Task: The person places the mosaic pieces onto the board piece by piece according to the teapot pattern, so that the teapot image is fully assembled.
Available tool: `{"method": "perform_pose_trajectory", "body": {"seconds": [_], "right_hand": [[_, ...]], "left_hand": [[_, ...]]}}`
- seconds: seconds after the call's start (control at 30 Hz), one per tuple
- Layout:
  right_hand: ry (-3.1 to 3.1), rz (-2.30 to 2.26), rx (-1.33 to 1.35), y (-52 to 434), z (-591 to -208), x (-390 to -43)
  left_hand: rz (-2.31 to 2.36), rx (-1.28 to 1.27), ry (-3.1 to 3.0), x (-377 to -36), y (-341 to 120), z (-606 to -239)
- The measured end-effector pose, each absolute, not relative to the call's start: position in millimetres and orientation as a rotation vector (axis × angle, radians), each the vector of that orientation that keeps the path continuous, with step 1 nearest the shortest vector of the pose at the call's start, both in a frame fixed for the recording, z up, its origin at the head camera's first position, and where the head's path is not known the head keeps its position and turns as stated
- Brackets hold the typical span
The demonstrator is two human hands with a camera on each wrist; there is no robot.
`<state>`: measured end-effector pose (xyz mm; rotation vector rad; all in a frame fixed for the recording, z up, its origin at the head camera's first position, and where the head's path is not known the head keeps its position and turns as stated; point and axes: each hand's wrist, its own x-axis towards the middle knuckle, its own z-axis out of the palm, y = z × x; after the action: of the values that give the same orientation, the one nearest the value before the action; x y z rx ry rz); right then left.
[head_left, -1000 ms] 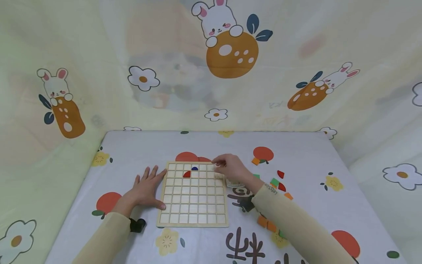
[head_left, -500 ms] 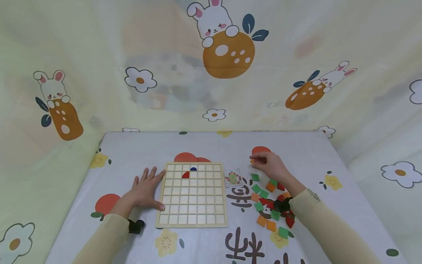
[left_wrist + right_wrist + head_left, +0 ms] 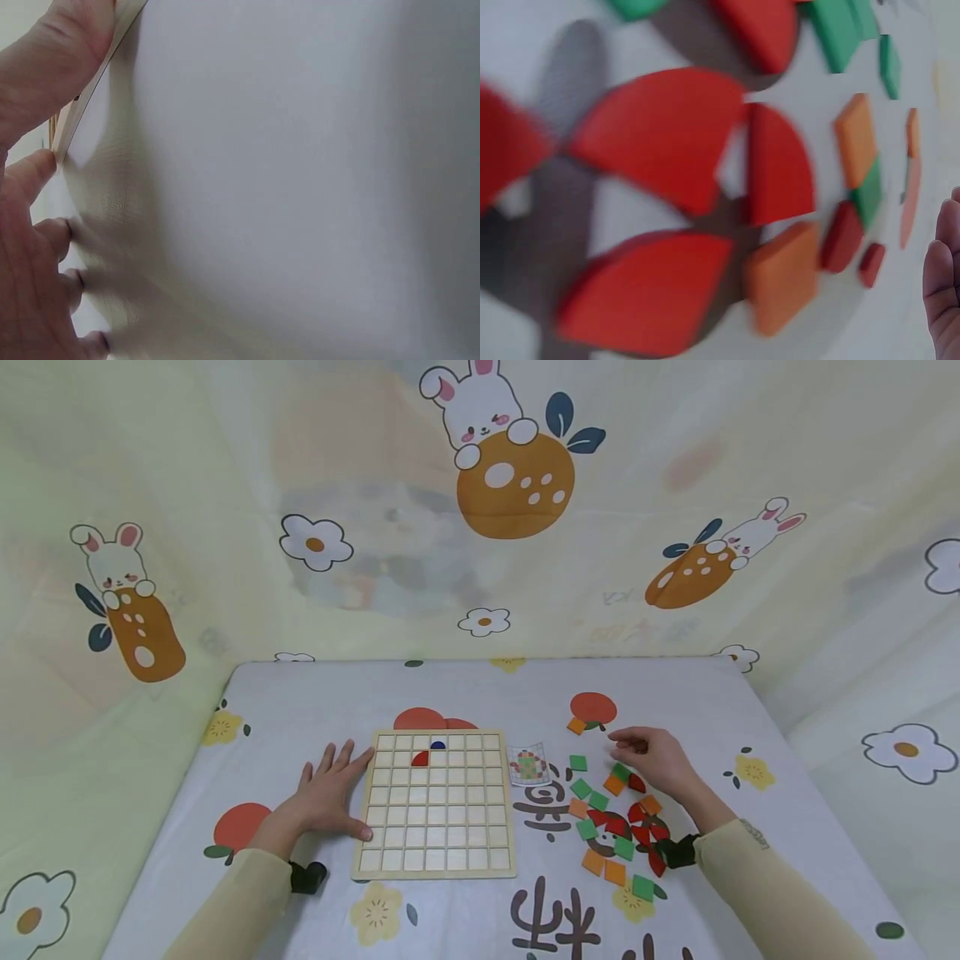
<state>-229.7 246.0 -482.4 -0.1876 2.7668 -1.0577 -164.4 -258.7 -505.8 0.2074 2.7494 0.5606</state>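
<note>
Left hand (image 3: 327,796) spread, touching board (image 3: 437,815), sides pointing forward, long axis unclear; right hand (image 3: 662,765): cannot tell if pinching.

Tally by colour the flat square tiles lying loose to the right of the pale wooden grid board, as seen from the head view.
Flat green square tiles: 7
Flat orange square tiles: 6
Total: 13

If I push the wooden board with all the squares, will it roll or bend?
The board lies flat, so it'd probably slide, not roll. Its straight frame suggests it's stiff. The left hand touching its edge may hold it back.
</note>
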Motion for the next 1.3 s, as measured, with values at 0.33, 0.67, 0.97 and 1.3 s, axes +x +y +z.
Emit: {"method": "perform_pose_trajectory", "body": {"seconds": [0.33, 0.67, 0.97, 1.3], "right_hand": [[2.682, -1.078, -0.059, 260, -500, -201], [2.788, -0.924, -0.033, 254, -509, -186], [2.851, -0.818, 0.006, 244, -507, -183], [2.867, -0.757, -0.016, 240, -502, -182]], "left_hand": [[0.533, 0.212, 2.767, -164, -258, -506], [0.544, 0.212, 2.755, -165, -261, -510], [0.550, 0.204, 2.753, -165, -260, -512], [0.557, 0.208, 2.753, -165, -259, -510]]}}
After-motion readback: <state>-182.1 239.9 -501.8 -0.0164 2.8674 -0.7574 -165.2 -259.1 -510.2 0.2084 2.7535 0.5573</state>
